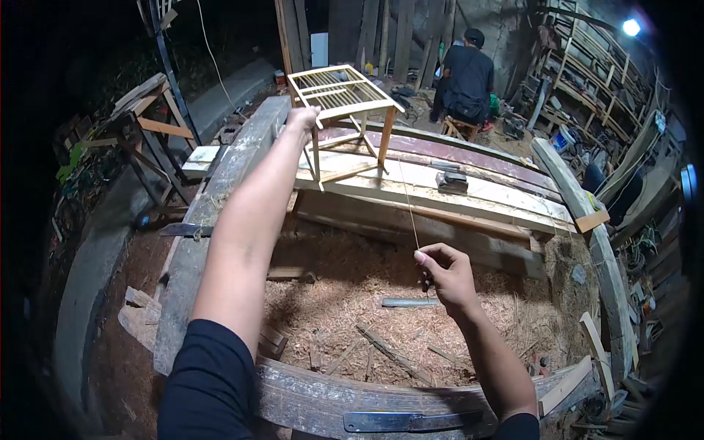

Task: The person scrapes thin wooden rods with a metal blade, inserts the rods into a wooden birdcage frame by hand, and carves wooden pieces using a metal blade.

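Note:
A small wooden stool frame [345, 95] with a slatted top stands on the planks of the bench. Out at arm's length, my left hand [302, 117] is closed around its near left corner; some of those fingers are hidden. Between the thumb and fingers of my right hand [449, 277] is a thin, light-coloured strand [411, 213]. It stretches up from the pinch toward the planks beside the stool frame, and where its far end goes I cannot tell. A dark hand plane [452, 182] rests on the planks right of the frame.
A long blade [411, 422] lies on the near beam [308, 396]. Below the bench, wood shavings [345, 308] and offcuts cover the ground. Another person [467, 77] sits with their back to me at the rear. A wooden rack [594, 73] stands at the right.

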Tool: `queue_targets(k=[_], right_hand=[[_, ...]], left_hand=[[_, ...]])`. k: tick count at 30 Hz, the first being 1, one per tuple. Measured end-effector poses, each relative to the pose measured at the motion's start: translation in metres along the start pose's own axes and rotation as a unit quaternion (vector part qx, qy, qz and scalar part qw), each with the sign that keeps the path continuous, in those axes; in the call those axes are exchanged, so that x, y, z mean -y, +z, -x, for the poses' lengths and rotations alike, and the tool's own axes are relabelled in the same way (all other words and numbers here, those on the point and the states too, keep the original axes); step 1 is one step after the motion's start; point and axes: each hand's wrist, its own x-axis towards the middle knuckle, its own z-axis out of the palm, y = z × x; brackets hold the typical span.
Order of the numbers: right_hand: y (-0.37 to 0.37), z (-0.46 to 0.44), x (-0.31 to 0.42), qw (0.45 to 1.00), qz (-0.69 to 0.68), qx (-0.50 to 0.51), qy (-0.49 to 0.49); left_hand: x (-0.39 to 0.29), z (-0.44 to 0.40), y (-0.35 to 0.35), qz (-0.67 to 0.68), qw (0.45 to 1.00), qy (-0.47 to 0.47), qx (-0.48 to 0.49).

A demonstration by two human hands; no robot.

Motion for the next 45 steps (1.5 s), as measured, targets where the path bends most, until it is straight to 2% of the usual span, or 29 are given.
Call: queue_targets(k=[1, 2, 3, 4, 5, 7, 10, 11, 13, 18, 20, 23, 27, 29, 31, 33, 35, 36, 39, 42, 45], right_hand=[[-0.002, 0.007, 0.003, 1.0, 0.005, -0.003, 0.002], [-0.004, 0.017, 0.01, 1.0, -0.006, -0.01, -0.003], [-0.006, 0.027, 0.021, 1.0, -0.015, -0.017, -0.009], [-0.011, 0.039, 0.03, 1.0, -0.017, -0.019, -0.009], [-0.017, 0.051, 0.037, 0.999, -0.017, -0.022, -0.017], [-0.029, 0.075, 0.053, 0.995, -0.002, -0.046, -0.083], [-0.038, 0.127, 0.094, 0.987, -0.029, -0.081, -0.133], [-0.038, 0.144, 0.106, 0.985, -0.057, -0.086, -0.141], [-0.036, 0.172, 0.118, 0.977, -0.069, -0.107, -0.174], [-0.005, 0.241, 0.129, 0.964, -0.052, -0.162, -0.204], [0.003, 0.267, 0.128, 0.952, -0.032, -0.211, -0.221], [0.0, 0.297, 0.11, 0.953, -0.044, -0.223, -0.203], [0.008, 0.318, 0.081, 0.95, 0.01, -0.248, -0.189], [0.012, 0.317, 0.063, 0.947, 0.007, -0.261, -0.189], [0.019, 0.317, 0.059, 0.939, -0.001, -0.282, -0.198], [0.021, 0.313, 0.056, 0.935, -0.003, -0.289, -0.207], [0.024, 0.309, 0.056, 0.906, 0.07, -0.341, -0.239], [0.025, 0.307, 0.058, 0.902, 0.067, -0.34, -0.258], [0.03, 0.311, 0.068, 0.919, 0.072, -0.328, -0.205], [0.034, 0.312, 0.061, 0.916, 0.074, -0.329, -0.215], [0.037, 0.319, 0.063, 0.911, 0.083, -0.335, -0.228]], left_hand=[[0.01, -0.016, -0.003, 0.004, 1.0, -0.001, -0.004], [0.008, 0.004, 0.0, 0.065, 0.998, 0.018, -0.018], [-0.002, 0.032, 0.005, 0.07, 0.995, 0.041, -0.057], [0.001, 0.034, -0.001, -0.011, 0.994, 0.09, -0.063], [-0.013, 0.068, -0.001, 0.045, 0.996, 0.073, -0.02], [-0.034, 0.123, -0.006, 0.0, 0.994, 0.106, 0.013], [-0.065, 0.217, -0.024, 0.07, 0.984, 0.095, 0.134], [-0.079, 0.253, -0.033, -0.027, 0.985, 0.118, 0.12], [-0.103, 0.348, -0.033, 0.097, 0.981, 0.094, 0.137], [-0.106, 0.51, -0.052, 0.081, 0.982, 0.09, 0.147], [-0.093, 0.547, -0.065, 0.117, 0.977, 0.058, 0.168], [-0.074, 0.597, -0.074, 0.092, 0.981, 0.09, 0.147], [-0.038, 0.645, -0.087, 0.069, 0.986, 0.07, 0.132], [-0.009, 0.65, -0.091, 0.08, 0.98, 0.132, 0.125], [-0.014, 0.661, -0.092, 0.073, 0.983, 0.121, 0.119], [-0.013, 0.664, -0.094, 0.024, 0.982, 0.15, 0.115], [-0.011, 0.672, -0.094, 0.04, 0.982, 0.145, 0.117], [-0.011, 0.674, -0.098, -0.008, 0.977, 0.174, 0.121], [-0.006, 0.68, -0.102, -0.027, 0.979, 0.169, 0.112], [-0.01, 0.687, -0.099, -0.038, 0.976, 0.193, 0.093], [-0.009, 0.691, -0.097, -0.041, 0.984, 0.154, 0.076]])
